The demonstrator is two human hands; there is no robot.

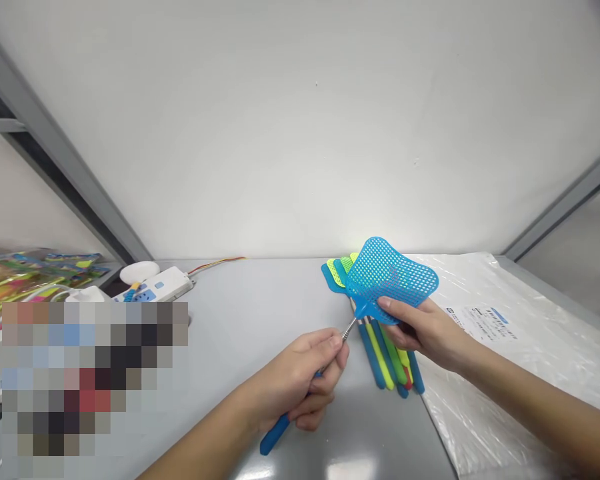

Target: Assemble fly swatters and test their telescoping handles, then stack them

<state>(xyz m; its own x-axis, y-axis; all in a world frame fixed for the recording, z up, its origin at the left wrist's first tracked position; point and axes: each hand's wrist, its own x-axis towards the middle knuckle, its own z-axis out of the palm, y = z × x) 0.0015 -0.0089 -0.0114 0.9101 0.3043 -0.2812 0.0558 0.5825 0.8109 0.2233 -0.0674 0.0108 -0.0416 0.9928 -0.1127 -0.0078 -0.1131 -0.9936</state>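
Note:
A blue fly swatter point(375, 273) with a perforated head and a thin metal shaft is held between my two hands above the table. My left hand point(313, 377) is wrapped round its shaft and blue handle, whose end sticks out below the fist. My right hand point(420, 327) pinches the lower right edge of the swatter head, thumb on top. Behind and below it, several more fly swatters point(377, 353) in blue, green and yellow lie in an overlapping pile, heads toward the wall. The held swatter and my right hand cover part of that pile.
A clear plastic bag point(530, 393) with a printed label point(490, 323) spreads over the table's right side. At the left are a white power strip point(165, 287), a white round object point(139, 272) and colourful packaged items point(35, 280). A white wall point(315, 133) rises behind the grey table point(230, 307).

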